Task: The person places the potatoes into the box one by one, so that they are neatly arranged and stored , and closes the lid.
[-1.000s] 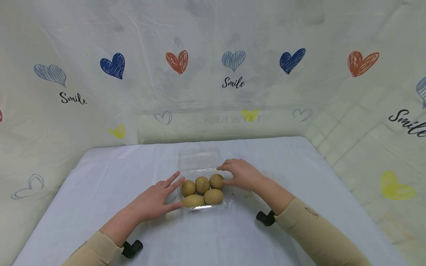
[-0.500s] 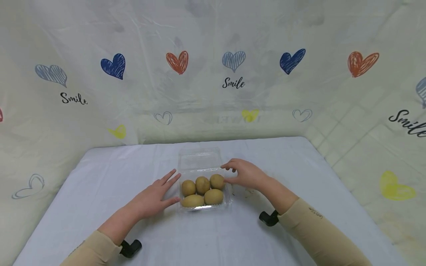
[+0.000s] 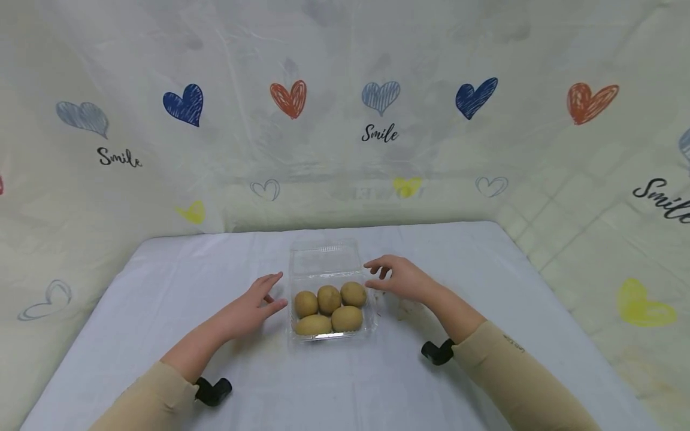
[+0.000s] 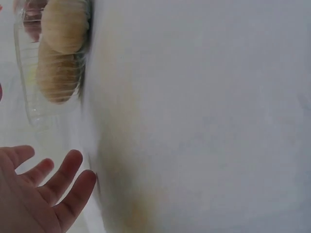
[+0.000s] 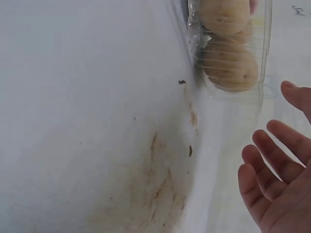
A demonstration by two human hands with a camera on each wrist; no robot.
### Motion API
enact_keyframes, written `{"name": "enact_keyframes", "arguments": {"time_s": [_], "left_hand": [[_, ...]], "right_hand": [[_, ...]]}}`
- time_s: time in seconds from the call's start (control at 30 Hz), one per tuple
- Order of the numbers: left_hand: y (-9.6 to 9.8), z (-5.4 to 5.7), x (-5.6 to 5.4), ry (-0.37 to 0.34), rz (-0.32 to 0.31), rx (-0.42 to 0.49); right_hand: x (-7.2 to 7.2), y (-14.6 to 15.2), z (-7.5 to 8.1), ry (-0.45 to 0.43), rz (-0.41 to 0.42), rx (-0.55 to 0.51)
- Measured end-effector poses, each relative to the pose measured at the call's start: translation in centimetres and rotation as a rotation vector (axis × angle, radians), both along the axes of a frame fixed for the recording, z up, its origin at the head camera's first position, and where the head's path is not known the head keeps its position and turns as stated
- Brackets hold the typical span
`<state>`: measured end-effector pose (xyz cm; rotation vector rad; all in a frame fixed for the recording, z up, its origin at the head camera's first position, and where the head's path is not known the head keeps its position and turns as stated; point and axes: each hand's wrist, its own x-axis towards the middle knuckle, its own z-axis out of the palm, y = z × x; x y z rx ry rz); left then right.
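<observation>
A clear plastic clamshell box lies on the table with its lid folded back, away from the person. Inside are several potatoes in two rows. Left of the box, my left hand hovers with fingers spread loosely, holding nothing. On the other side, my right hand hangs near the box's back right corner, its fingers relaxed and bent a little. Both wrist views show a gap between the hand and the box wall, where potatoes and potatoes show through the ribbed plastic.
A white cloth covers the table. Brown smudges and crumbs mark the cloth right of the box. Behind stands a pale curtain printed with hearts and "Smile". A black wrist camera juts out below the left sleeve.
Both hands have drawn away from the box, the left hand leftward and the right hand rightward. The left fingers have gone from outstretched to loosely bent. Box and potatoes have stayed put.
</observation>
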<state>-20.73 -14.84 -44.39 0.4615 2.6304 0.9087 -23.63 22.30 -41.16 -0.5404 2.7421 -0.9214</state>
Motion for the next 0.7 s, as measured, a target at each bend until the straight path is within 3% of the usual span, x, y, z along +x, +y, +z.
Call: {"name": "enact_keyframes", "arguments": {"time_s": [0.2, 0.7], "left_hand": [[0.2, 0.4, -1.4, -0.078, 0.038, 0.037], [1.4, -0.5, -3.5, -0.13, 0.02, 0.09]], "right_hand": [[-0.6, 0.4, -0.6, -0.046, -0.013, -0.029], [-2.0, 0.1, -1.4, -0.164, 0.043, -0.058]]}}
